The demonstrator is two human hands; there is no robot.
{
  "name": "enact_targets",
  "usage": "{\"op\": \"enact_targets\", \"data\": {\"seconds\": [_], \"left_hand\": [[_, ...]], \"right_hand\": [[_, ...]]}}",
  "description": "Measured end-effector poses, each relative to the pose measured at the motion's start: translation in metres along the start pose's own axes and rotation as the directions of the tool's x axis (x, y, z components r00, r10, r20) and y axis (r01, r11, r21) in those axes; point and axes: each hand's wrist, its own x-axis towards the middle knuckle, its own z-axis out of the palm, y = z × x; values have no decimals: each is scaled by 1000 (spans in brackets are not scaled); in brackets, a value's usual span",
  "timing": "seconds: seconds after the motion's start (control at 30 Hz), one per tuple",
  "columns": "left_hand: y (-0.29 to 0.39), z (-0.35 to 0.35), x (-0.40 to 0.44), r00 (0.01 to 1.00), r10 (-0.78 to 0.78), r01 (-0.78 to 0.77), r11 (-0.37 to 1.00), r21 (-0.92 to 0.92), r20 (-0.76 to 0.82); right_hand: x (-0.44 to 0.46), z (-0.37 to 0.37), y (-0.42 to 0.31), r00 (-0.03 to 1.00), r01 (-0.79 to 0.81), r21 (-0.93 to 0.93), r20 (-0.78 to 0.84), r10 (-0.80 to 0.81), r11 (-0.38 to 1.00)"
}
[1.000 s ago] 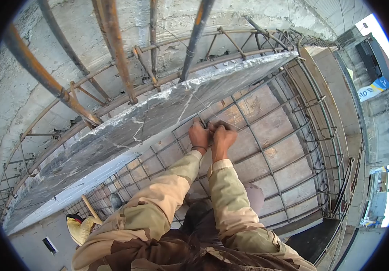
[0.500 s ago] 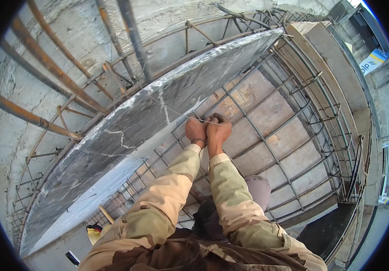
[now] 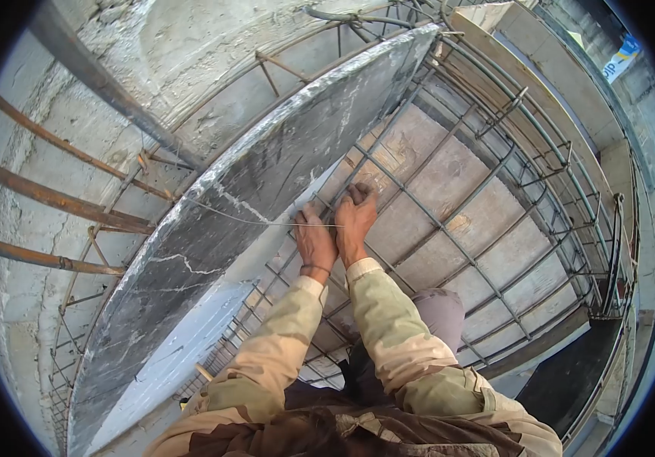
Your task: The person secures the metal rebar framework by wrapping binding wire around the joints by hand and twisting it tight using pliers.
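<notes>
My left hand (image 3: 315, 240) is over the rebar grid (image 3: 438, 225), beside the lower edge of a dark grey panel (image 3: 266, 164). Its fingers are bent, and their tips are partly hidden, so what they grip cannot be made out. Close against it, my right hand (image 3: 356, 219) has its fingers curled together near a crossing of the bars. A thin metal wire (image 3: 243, 220) runs from the panel's upper edge across my left hand to my right hand, which appears closed on it.
Thick rusty bars (image 3: 53, 196) stick out at the left in front of a rough concrete wall (image 3: 198, 46). A curved rebar cage (image 3: 556, 160) and wooden formwork (image 3: 525, 61) bound the right side. Boards (image 3: 487, 240) lie under the grid.
Both hands have shifted slightly left in view and come a little apart at the fingers. The camera view has turned, and the wire now stretches farther left along the panel.
</notes>
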Motion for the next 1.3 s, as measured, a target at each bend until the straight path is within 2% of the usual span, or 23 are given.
{"op": "enact_targets", "data": {"seconds": [0.07,0.17,0.2,0.23,0.27,0.3,0.33,0.4,0.43,0.47,0.5,0.57,0.6,0.7,0.77,0.8,0.87,0.93,1.0,1.03,1.1,1.13,1.3], "left_hand": [[9,-21,0,971,237,-236,971,-35,43],[-5,-5,13,969,242,-247,952,-179,-46],[-10,0,7,969,241,-245,953,-178,-44],[-14,4,-2,982,171,-186,952,-244,-82],[-17,10,-6,988,100,-132,941,-312,-115],[-19,17,-8,989,100,-131,941,-312,-112],[-20,23,-9,993,42,-80,927,-367,-112],[-22,33,-7,993,-24,-28,906,-423,-116],[-16,31,0,995,-80,46,906,-421,-64],[-16,33,4,990,-138,122,902,-413,-9],[-16,33,9,990,-141,125,902,-412,-9],[-17,32,15,965,-245,255,814,-522,91],[-17,31,14,966,-240,252,816,-521,91],[0,10,14,954,-277,298,856,-423,113],[-9,16,19,912,-312,406,594,-694,266],[-13,19,22,915,-305,401,599,-693,266],[-19,19,28,865,-310,502,531,-682,395],[-22,21,29,866,-301,500,528,-686,400],[-24,22,28,864,-288,503,524,-687,412],[-25,22,28,861,-282,508,488,-710,422],[-28,23,29,860,-270,510,459,-728,433],[-28,22,30,854,-265,521,442,-730,449],[-28,18,29,830,-266,557,366,-746,490]], "right_hand": [[4,-3,6,1000,3,40,11,-4,999],[10,-12,17,998,16,85,61,-22,996],[12,-14,20,995,25,94,97,-34,995],[10,-14,16,995,22,94,97,-31,995],[10,-15,12,993,-50,165,116,30,985],[8,-16,8,986,-122,233,139,91,965],[9,-18,13,986,-122,231,138,92,965],[7,-22,24,994,112,-87,29,-110,990],[1,-22,18,993,115,-87,34,-113,990],[-10,-24,5,996,84,-250,29,-80,965],[-18,-25,-4,999,50,-405,15,-48,913],[-24,-22,9,999,54,-431,21,-50,901],[-24,-20,14,998,62,-452,27,-56,890],[-20,-16,8,1000,18,-370,-15,-26,929],[-16,-8,13,999,39,-301,-15,-45,953],[-15,-5,16,998,61,-236,-9,-65,970],[-14,-2,17,997,68,-237,-28,-77,969],[-16,0,14,995,71,-236,-50,-85,969],[-19,-3,7,998,-64,-244,-24,60,968],[-21,-2,12,997,-70,-238,-32,64,969],[-25,0,24,991,119,-156,-38,-126,980],[-27,-1,27,991,113,-150,-48,-121,982],[-32,-13,33,994,-32,46,107,27,998]]}}
